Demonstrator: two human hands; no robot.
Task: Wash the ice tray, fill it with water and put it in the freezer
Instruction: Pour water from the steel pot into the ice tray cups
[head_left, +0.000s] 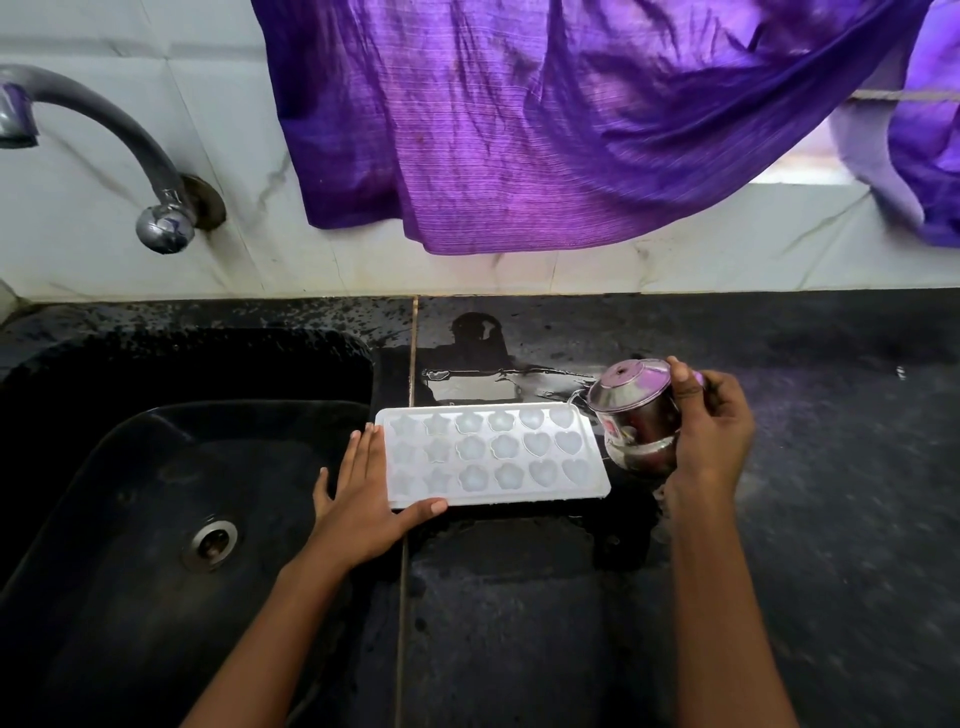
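Observation:
A white ice tray (491, 453) with star, flower and heart shaped cells lies flat on the black counter, just right of the sink. My left hand (363, 493) rests against the tray's left end with straight fingers, its thumb along the front edge. My right hand (711, 426) grips a small steel pot (636, 413) and holds it tilted toward the tray's right end, its mouth close to the far right corner. Water in the cells is hard to make out.
A black sink (156, 493) with a steel drain (212, 540) lies to the left. A grey tap (104, 150) juts from the tiled wall above it. A purple cloth (545, 130) hangs over the counter. A puddle (483, 376) spreads behind the tray.

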